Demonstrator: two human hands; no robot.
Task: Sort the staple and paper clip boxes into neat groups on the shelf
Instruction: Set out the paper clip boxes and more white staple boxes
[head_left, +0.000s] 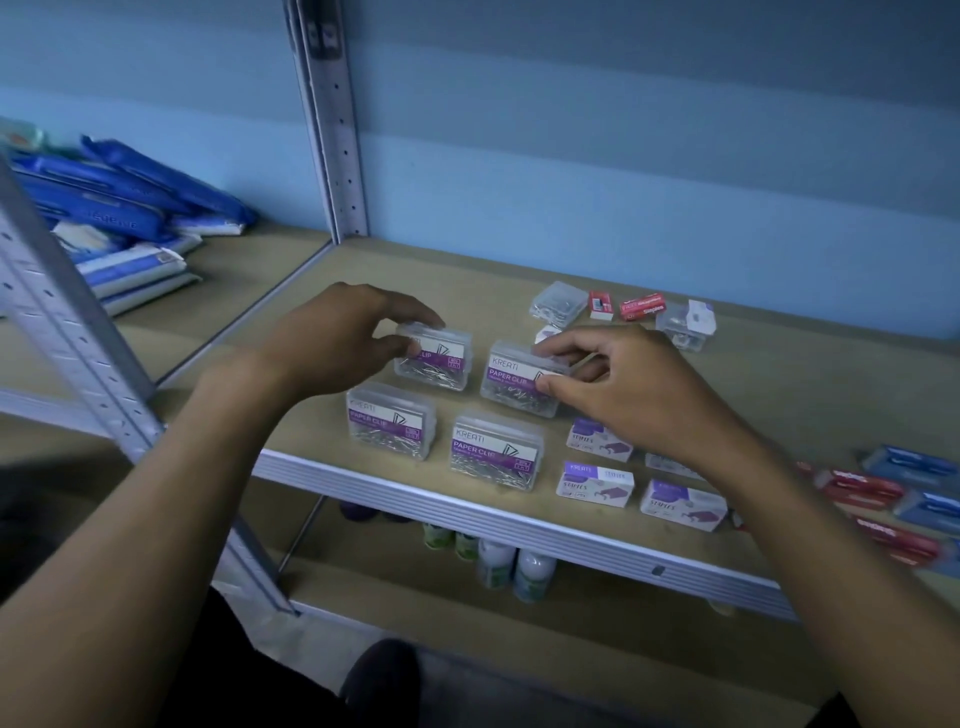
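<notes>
Step in hand: squaring far row of clip boxes w/ both hands. Left hand (343, 332) fingers pinch far-left paper clip box (434, 358); right hand (618, 384) fingers pinch far-right paper clip box (519, 376). Next, prob.: nudge both level w/ near pair.

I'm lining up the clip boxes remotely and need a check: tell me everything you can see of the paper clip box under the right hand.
The back-right paper clip box is a clear plastic case with a white and purple label reading KREATI PAPER CLIP and silver clips showing inside. Its lid looks closed. It lies flat on the shelf board, slightly skewed, in a two-by-two block of like boxes. The right hand pinches its right end.
</notes>
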